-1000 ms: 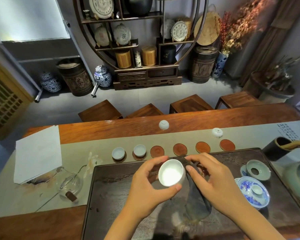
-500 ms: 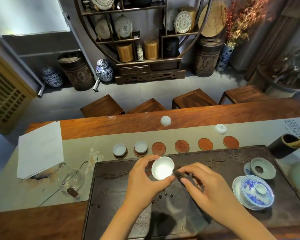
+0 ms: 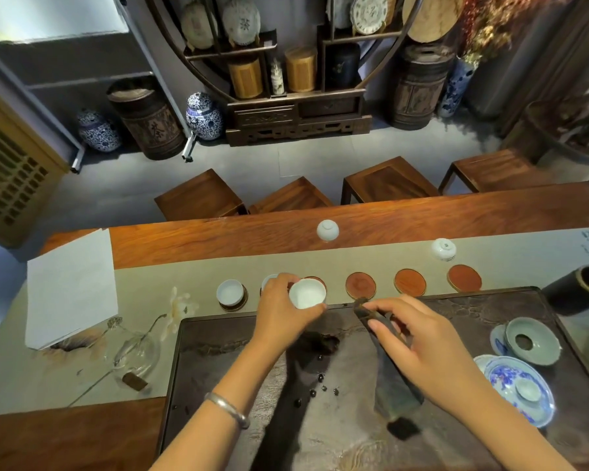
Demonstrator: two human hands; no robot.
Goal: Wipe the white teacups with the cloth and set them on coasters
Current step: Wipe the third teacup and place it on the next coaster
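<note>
Tray (image 3: 218,385), dark stone, is set nearest along the table's front edge; small dark beads (image 3: 320,390) are scattered on its middle. Gaiwan (image 3: 517,389), blue-and-white, is placed at the tray's right, with a celadon strainer (image 3: 531,345) just behind it. Cloth (image 3: 393,382), dark and folded long, is gripped in the right hand (image 3: 422,351), fingers curled round it, its lower end trailing onto the tray and its upper end raised toward the coasters. Bracelet (image 3: 227,407), silver, is worn on the left wrist. Cup (image 3: 307,293), white, mouth up, is pinched at the rim by the left hand (image 3: 283,317), thumb on the near side and fingers on the far side, and is held over the third coaster (image 3: 315,279), which is mostly hidden; whether they touch cannot be told. Glass pitcher (image 3: 133,355) is lying on the runner (image 3: 143,283) left of the tray, beside a white paper sheet (image 3: 70,287). Two cups are seated on coasters at the row's left: the first cup (image 3: 231,291) in full view, the second cup (image 3: 269,282) partly hidden behind the left hand. Three bare coasters (image 3: 360,284) are lined up to the right. Two inverted cups are stood farther back: one (image 3: 327,230) on the bare wood, one (image 3: 443,249) on the runner. Stools (image 3: 201,195) are ranged beyond the table, with a curio shelf (image 3: 296,107) against the wall.
</note>
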